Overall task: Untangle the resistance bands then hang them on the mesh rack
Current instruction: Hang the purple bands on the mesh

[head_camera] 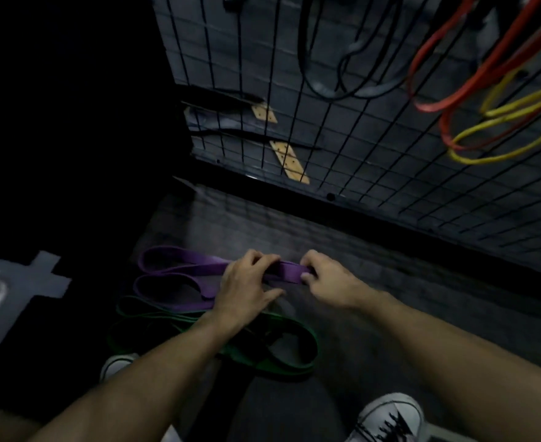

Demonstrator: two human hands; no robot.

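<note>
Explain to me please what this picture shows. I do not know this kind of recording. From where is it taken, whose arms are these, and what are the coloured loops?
There is no machine here. A person wears a camera on the head, so this one picture looks forward and down at their own arms and white shoes.

The loops are resistance bands. On the dark floor lie a purple band and, nearer the person, a green band. Whether the two are tangled together is hard to tell. The left hand and the right hand both grip the right end of the purple band.

Behind stands the black mesh rack. Black bands, an orange band and a yellow band already hang on it.
</note>
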